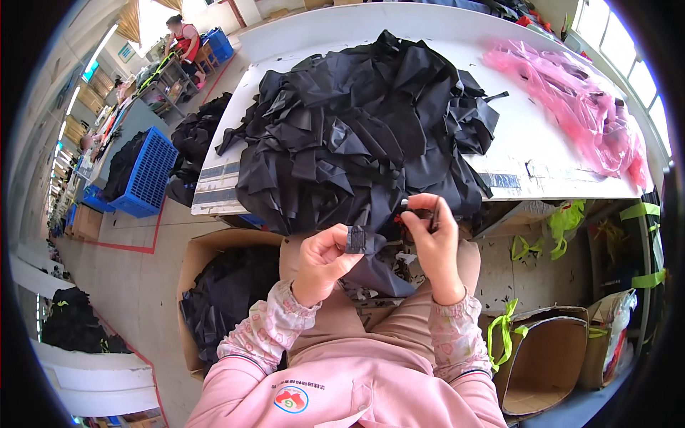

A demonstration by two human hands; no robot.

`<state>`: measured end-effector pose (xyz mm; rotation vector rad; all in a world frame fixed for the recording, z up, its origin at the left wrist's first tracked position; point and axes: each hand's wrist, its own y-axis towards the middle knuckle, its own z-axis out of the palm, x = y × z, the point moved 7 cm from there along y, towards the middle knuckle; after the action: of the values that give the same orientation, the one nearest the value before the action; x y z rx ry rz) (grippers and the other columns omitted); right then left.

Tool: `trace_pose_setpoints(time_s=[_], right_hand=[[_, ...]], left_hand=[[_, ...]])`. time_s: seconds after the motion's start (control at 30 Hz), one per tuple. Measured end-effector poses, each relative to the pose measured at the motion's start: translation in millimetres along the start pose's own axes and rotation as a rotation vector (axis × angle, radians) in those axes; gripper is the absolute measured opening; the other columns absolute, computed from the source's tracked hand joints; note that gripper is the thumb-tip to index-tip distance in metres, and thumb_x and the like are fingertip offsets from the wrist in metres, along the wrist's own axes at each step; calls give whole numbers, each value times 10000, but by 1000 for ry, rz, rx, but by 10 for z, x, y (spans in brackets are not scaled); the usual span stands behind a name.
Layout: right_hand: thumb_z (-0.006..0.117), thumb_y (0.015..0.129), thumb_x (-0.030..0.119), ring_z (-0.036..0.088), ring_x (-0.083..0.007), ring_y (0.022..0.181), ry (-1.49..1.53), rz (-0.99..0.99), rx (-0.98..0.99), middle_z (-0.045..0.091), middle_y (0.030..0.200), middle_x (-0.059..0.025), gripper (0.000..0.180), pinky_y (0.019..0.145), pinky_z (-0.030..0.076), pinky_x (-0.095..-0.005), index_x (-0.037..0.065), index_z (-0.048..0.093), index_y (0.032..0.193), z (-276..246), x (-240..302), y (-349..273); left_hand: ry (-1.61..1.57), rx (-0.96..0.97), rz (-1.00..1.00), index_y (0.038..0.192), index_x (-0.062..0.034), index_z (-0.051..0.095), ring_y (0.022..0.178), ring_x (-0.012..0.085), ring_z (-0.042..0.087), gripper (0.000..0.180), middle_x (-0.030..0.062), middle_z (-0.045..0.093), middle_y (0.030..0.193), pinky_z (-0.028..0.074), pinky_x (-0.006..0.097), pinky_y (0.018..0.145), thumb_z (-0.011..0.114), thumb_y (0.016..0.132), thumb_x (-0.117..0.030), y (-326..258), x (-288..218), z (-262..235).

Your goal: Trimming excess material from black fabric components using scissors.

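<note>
My left hand (322, 262) pinches the end of a black fabric piece (380, 274) between thumb and fingers. A small stitched black patch shows at the fingertips, and the rest of the piece hangs over my lap. A little to the right, my right hand (437, 241) is raised with curled fingers closed around something small and dark that I cannot make out. Just beyond both hands, a big heap of black fabric pieces (357, 135) covers the middle of the white table (528, 143) and droops over its front edge.
An open cardboard box (193, 274) with black fabric stands at my left. Empty-looking cardboard boxes (542, 357) with a lime-green strip stand at my right. Pink plastic sheeting (571, 107) lies on the table's right. Farther left are a blue crate (146, 175) and a person in red (187, 41).
</note>
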<state>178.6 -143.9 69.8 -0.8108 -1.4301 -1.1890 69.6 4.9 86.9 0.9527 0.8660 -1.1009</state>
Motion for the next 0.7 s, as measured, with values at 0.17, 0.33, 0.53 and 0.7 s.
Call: trace_pose_setpoints(time_s=[0.17, 0.33, 0.53, 0.7], right_hand=[[747, 764, 80, 354, -8, 606, 11, -12, 270, 516, 831, 20, 352, 523, 320, -153, 43, 550, 1053, 274, 401, -249], [740, 784, 120, 433, -87, 612, -143, -29, 165, 519, 835, -36, 324, 570, 408, -224, 13, 540, 1015, 211, 286, -202], [626, 897, 212, 478, -100, 624, 42, 139, 446, 518, 733, -20, 219, 555, 397, -232, 11, 537, 905, 372, 105, -547], [582, 931, 293, 398, -14, 482, 327, 420, 584, 471, 601, 50, 261, 425, 312, -179, 53, 521, 847, 544, -114, -753]], left_hand=[[344, 31, 99, 935, 48, 611, 857, 107, 561, 172, 68, 579, 944, 453, 224, 762, 602, 777, 116, -76, -24, 25], [416, -48, 229, 921, 55, 603, 855, 99, 559, 170, 77, 587, 980, 441, 201, 726, 615, 768, 125, -134, -55, -66], [356, -178, 281, 946, 54, 595, 839, 66, 559, 148, 52, 582, 1011, 438, 190, 733, 604, 810, 113, -130, 2, -238], [312, -193, 294, 958, 55, 592, 840, 74, 573, 144, 59, 582, 1028, 454, 198, 740, 600, 822, 105, -127, 15, -211]])
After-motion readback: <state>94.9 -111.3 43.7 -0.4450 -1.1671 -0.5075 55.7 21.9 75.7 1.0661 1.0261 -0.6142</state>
